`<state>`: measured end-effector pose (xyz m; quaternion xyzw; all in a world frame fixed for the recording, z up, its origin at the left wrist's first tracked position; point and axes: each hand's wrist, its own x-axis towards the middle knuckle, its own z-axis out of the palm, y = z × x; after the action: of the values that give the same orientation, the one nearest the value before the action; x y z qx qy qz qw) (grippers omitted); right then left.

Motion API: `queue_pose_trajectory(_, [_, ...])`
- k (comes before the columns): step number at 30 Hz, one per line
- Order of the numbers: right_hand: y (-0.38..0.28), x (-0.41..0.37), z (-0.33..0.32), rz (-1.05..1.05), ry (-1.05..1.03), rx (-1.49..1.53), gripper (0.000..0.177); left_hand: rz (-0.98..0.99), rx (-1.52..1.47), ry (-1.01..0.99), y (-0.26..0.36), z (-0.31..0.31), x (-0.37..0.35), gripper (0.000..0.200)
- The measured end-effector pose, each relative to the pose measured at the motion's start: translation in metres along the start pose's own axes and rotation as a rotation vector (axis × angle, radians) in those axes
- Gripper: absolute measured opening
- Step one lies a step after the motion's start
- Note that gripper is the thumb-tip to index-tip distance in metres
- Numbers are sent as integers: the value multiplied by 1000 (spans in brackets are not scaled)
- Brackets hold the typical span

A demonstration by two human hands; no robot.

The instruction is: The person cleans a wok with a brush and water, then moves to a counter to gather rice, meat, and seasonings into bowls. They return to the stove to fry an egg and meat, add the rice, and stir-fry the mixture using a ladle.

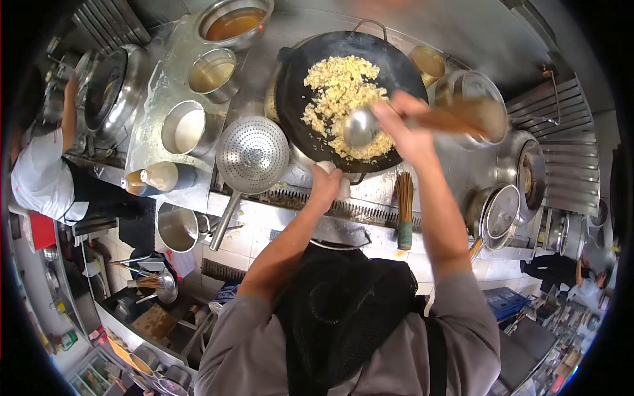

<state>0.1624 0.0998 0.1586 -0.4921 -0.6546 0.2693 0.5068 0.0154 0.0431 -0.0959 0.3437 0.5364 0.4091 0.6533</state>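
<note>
A black wok (300,72) sits on the range, with crumbly pale-yellow food like fried rice or scrambled egg (340,82) spread over its bottom. My right hand (406,129) is closed around a ladle whose metal bowl (361,127) rests in or just over the food. The ladle's wooden handle (462,119) sticks out to the right, blurred by motion. At the wok's near rim, my left hand (325,187) is closed on a white cloth (344,190), by the wok's near loop handle. A perforated strainer (252,153) lies left of the wok, and a bamboo brush (405,208) lies right of it.
Left of the range stand metal pots (185,129), a bowl of brown liquid (234,23) and squeeze bottles (168,177). To the right are a metal pot (472,92) and a mesh strainer (502,211). A co-worker in a white shirt (43,175) stands far left; another person is far right.
</note>
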Motion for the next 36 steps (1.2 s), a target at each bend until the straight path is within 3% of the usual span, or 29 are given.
queue_pose_trajectory(2, [6,-37,8,25,195,125,37,-62,0,22,3,0,0,42])
queue_pose_trajectory(3, [46,-44,24,-94,366,129,36,-67,0,20,8,-1,0,42])
queue_pose_trajectory(5, [83,-36,29,55,438,245,38,-78,14,-46,15,-4,-1,51])
queue_pose_trajectory(7, [43,-14,1,171,303,570,35,-97,16,-77,18,-4,-2,52])
queue_pose_trajectory(9, [6,-24,-17,191,491,380,34,-105,26,-40,33,-3,-9,52])
queue_pose_trajectory(10, [11,-29,-18,36,644,189,34,-154,55,-35,39,-2,-11,51])
queue_pose_trajectory(11, [29,-30,-9,41,642,187,34,-159,54,-34,32,-4,-8,51])
queue_pose_trajectory(13, [77,-19,15,-3,707,517,35,-152,42,-140,14,-10,4,50])
queue_pose_trajectory(14, [85,-14,17,65,622,610,34,-144,42,-147,15,-9,6,50])
queue_pose_trajectory(15, [84,-3,7,56,621,610,34,-133,25,-161,15,-9,6,52])
queue_pose_trajectory(17, [74,16,-26,113,693,170,27,-118,22,-176,17,-14,2,54])
queue_pose_trajectory(18, [55,20,-47,196,719,380,29,-107,41,-119,19,-10,0,53])
queue_pose_trajectory(19, [56,22,-64,22,825,169,31,-104,54,-57,19,-8,-1,51])
queue_pose_trajectory(21, [71,35,-53,33,1048,342,33,-84,122,-43,12,-12,-2,49])
queue_pose_trajectory(23, [98,38,-11,-11,789,507,33,-141,49,-79,25,-7,-2,49])
queue_pose_trajectory(25, [85,43,-1,167,550,591,33,-151,57,-76,29,-4,-3,49])
queue_pose_trajectory(27, [62,58,-8,267,540,328,35,-162,73,-65,23,-9,-2,49])
queue_pose_trajectory(29, [43,77,-16,121,643,108,39,-57,163,3,10,-7,3,50])
queue_pose_trajectory(31, [10,85,-20,-21,723,332,39,-67,165,25,17,-4,-1,49])
queue_pose_trajectory(33, [35,86,-3,-62,783,466,39,-70,203,27,28,-2,-6,47])
queue_pose_trajectory(35, [99,73,28,-2,591,193,39,-61,194,22,23,-2,-5,45])
queue_pose_trajectory(36, [80,73,27,115,498,237,37,-43,163,34,19,-2,-5,45])
